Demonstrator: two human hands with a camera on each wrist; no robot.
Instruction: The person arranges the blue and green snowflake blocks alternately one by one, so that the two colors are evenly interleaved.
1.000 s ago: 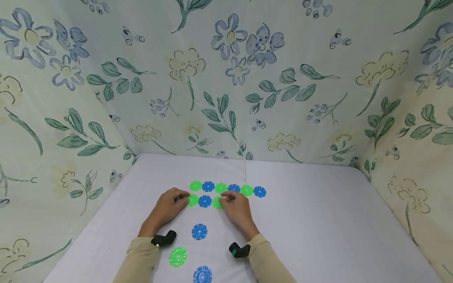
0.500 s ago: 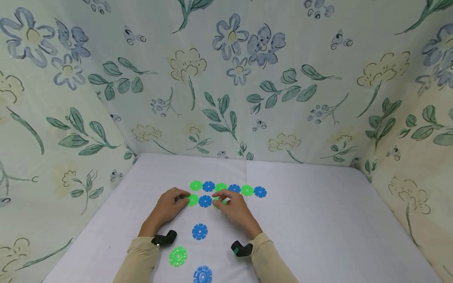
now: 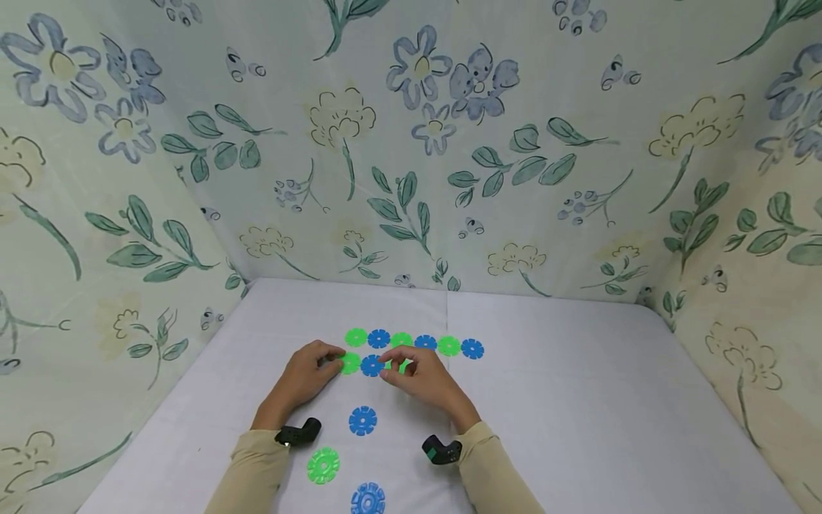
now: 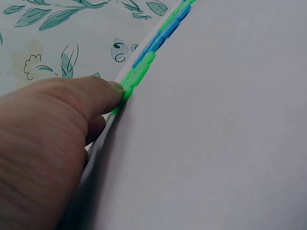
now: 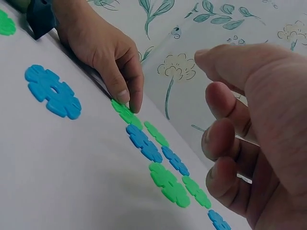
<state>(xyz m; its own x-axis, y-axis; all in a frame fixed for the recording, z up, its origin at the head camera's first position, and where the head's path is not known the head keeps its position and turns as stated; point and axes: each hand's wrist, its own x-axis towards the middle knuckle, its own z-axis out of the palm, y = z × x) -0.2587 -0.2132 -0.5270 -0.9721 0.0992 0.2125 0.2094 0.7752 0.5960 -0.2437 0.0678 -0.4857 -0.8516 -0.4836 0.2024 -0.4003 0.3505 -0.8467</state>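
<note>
Notched plastic discs, green and blue, lie flat in two rows. My left hand [image 3: 308, 373] pinches the near edge of the green disc [image 3: 351, 363] at the left end of the front row; its thumb shows on that disc's edge in the left wrist view. To the right of it lies a blue disc [image 3: 369, 366], then another green disc [image 5: 169, 184], partly covered by my right hand [image 3: 427, 375] in the head view. That right hand hovers over the front row, thumb and fingers parted, holding nothing, as the right wrist view shows.
Behind runs the back row of alternating discs, ending in a blue disc [image 3: 472, 348]. Nearer me lie a loose blue disc [image 3: 362, 421], a green disc [image 3: 323, 466] and another blue disc [image 3: 368, 498]. A white cloth [image 3: 610, 400] covers the table; floral curtains surround it.
My right hand has let go of the third front-row disc and shifted slightly left, over the blue disc's right edge. The left hand has stayed at its green disc.
</note>
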